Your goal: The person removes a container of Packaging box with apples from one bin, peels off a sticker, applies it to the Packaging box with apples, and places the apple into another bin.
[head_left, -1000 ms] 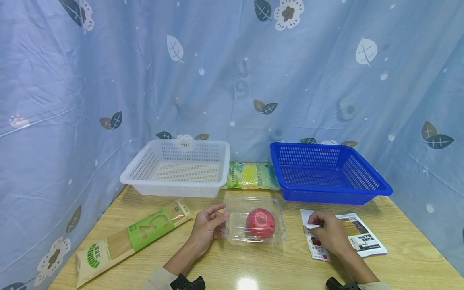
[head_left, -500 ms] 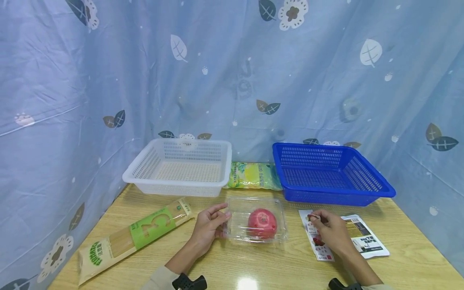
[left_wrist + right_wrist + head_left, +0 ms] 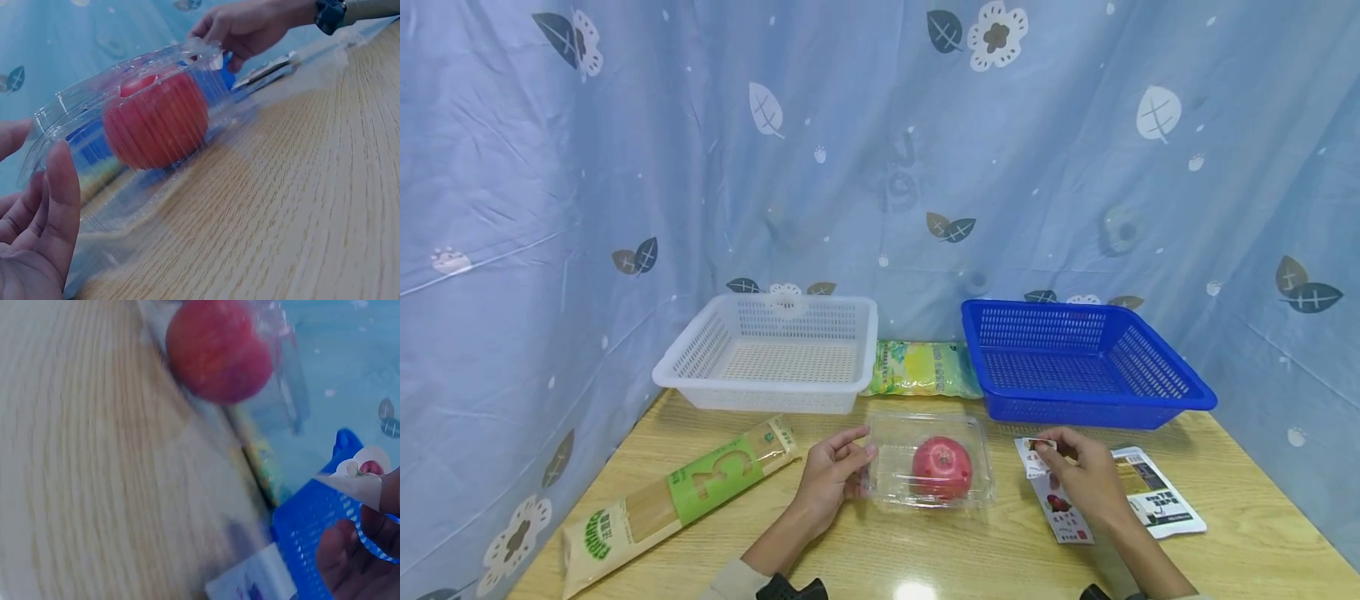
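Note:
A clear plastic clamshell box (image 3: pixel 891 467) stands at the table's middle with one round red fruit (image 3: pixel 942 468) inside, perhaps a tomato. My left hand (image 3: pixel 831 479) holds the box's left edge between thumb and forefinger; in the left wrist view the thumb (image 3: pixel 62 194) lies against its side. To the right, my right hand (image 3: pixel 1086 475) pinches a small printed sticker (image 3: pixel 362 489) with a red fruit picture. The sticker is raised at the far end of a white label sheet (image 3: pixel 1066 518) on the table. Whether it is fully separate is hidden.
A long noodle-like packet (image 3: pixel 681 504) lies at left. Behind stand a white basket (image 3: pixel 760 385) and a blue basket (image 3: pixel 1075 400), with a yellow-green bag (image 3: pixel 921 368) between them. A white pouch (image 3: pixel 1161 500) lies beyond the right hand. Blue curtain surrounds the table.
The sticker in my right hand has turned from its white back to its printed face and come up off the sheet. My left hand and the box stay put.

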### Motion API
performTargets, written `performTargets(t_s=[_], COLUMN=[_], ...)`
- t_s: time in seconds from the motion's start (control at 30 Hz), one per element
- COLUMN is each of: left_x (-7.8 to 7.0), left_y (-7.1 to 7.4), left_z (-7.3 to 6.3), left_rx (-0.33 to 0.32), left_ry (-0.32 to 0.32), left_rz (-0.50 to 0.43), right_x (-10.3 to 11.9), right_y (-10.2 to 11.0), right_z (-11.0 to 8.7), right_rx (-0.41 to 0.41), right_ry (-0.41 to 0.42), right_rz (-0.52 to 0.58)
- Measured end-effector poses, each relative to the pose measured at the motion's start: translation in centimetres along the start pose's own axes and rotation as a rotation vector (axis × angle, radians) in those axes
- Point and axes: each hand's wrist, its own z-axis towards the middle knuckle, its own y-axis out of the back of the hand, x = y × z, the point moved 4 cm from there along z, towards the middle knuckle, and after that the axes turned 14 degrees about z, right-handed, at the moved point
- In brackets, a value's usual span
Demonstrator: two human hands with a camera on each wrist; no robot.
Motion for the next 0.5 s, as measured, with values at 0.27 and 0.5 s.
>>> performTargets(t_s=[0.27, 0.5], left_x=[0.0, 0.0], left_y=[0.0, 0.0], left_z=[-0.1, 0.0], left_rx=[-0.002, -0.002], left_ry=[-0.005, 0.002], left_rz=[-0.008, -0.014], right_x=[1.9, 3.4], right_y=[-1.0, -1.8], right_z=[0.3, 0.7], right_rx=[0.071, 0.102], right_ry=[-0.022, 0.027], right_rz=[0.137, 0.201])
